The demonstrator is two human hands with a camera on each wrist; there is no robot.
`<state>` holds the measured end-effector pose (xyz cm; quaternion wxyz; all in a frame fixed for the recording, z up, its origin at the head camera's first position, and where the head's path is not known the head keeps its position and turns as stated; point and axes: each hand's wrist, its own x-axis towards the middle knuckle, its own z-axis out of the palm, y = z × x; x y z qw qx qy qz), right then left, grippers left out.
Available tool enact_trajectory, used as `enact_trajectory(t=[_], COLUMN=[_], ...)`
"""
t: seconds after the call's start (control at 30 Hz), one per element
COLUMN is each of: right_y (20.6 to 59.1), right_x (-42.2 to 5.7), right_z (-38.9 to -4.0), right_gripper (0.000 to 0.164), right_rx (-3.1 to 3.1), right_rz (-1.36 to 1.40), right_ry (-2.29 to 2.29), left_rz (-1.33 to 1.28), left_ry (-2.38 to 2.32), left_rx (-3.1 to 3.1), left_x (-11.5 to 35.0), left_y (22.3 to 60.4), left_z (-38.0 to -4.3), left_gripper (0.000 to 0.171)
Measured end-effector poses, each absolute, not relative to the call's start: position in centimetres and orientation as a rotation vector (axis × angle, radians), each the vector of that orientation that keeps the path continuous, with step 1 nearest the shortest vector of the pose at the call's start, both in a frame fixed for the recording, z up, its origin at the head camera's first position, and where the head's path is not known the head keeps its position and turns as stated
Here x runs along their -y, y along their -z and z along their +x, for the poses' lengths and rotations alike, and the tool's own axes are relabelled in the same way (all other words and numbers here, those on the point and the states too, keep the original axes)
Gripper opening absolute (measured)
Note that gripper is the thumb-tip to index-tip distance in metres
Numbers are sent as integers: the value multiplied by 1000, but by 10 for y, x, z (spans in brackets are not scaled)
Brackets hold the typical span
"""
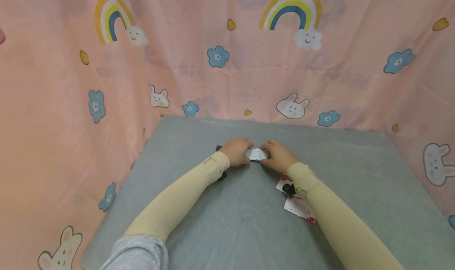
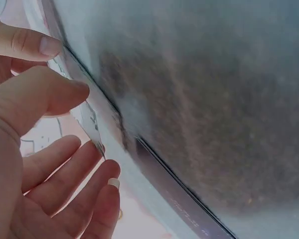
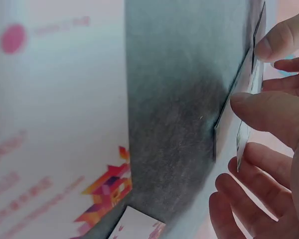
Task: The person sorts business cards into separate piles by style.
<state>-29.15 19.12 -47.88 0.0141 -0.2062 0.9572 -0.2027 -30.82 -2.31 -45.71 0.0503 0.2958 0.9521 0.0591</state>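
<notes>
Both hands hold a small white card (image 1: 256,154) with printed lines above the far half of the grey table. My left hand (image 1: 236,152) pinches its left end between thumb and fingers. At its right end, my right hand (image 1: 280,156) pinches it the same way. The left wrist view shows the card (image 2: 89,122) edge-on, its lower corner against the fingers. In the right wrist view the card (image 3: 242,139) is also nearly edge-on. A dark purple card (image 2: 174,191) lies beyond the left hand, mostly hidden by it in the head view.
White cards with red print (image 1: 298,209) lie on the grey table (image 1: 227,222) beside the right forearm, partly covered by it. One printed card (image 3: 60,99) looms large in the right wrist view. A pink patterned curtain (image 1: 249,84) hangs behind the table's far edge.
</notes>
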Motion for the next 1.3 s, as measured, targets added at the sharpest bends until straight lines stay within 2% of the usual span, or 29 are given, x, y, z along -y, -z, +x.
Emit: enact_trajectory(t=[0.3,0.9,1.3], right_y=[483,482,484], right_x=[-190,-188,-188], right_z=[-303,-301,-302], right_gripper=[56,52,49], right_rx=[-2958,-2930,-2942], right_rz=[-667,-672,-703], right_ry=[612,612,609], left_rz=[898,872,883], left_ry=[-156,-118,-80], left_rx=[-2866,-2849,-2848], left_x=[23,19,18], left_y=[466,464,470], left_z=[-324,-323,-329], left_gripper=[63,71,70])
